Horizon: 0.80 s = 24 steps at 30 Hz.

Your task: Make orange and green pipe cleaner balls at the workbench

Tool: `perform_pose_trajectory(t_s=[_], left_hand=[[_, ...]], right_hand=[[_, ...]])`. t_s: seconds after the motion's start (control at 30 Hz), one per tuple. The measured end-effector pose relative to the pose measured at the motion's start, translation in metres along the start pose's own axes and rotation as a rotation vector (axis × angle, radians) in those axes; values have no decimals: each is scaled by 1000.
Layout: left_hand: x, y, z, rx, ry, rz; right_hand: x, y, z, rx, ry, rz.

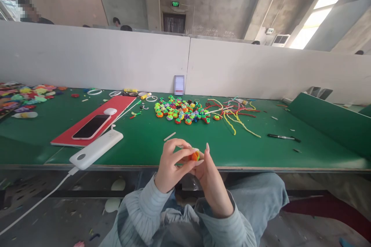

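Note:
My left hand [174, 166] is closed in a pinch on a small fuzzy orange-and-green ornament [195, 156], just above the table's front edge. Close beside it, my right hand [213, 183] has its thumb stretched upward, apart from the ornament. The right fingers reach in behind the ornament and are partly hidden, so whether they touch it I cannot tell. Beyond the hands lies a pile of similar colourful fuzzy ornaments [182, 110], many with green tops. Loose pipe cleaners [234, 117] in yellow, red and white spread to the right of the pile.
On the left, a phone [92, 126] and a white earbud case lie on a red folder [123, 104], with a corded white power bank [97, 149] in front. A black marker [284, 137] is at right. Another phone [179, 85] leans on the white partition [246, 65].

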<state>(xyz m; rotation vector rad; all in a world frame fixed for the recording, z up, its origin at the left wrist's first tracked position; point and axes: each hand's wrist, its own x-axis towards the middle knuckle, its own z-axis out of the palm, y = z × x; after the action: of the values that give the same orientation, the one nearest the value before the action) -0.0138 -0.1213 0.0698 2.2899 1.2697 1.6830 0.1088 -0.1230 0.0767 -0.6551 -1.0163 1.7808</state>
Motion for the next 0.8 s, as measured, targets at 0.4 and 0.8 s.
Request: perform_pose_trajectory(t_s=[0.4,0.8], left_hand=[[1,6,1,23,72,-43],[-3,9,6,-349,156,-328]], right_hand=[[3,4,-3,64,10,-7],[0,0,0,139,-80,-9]])
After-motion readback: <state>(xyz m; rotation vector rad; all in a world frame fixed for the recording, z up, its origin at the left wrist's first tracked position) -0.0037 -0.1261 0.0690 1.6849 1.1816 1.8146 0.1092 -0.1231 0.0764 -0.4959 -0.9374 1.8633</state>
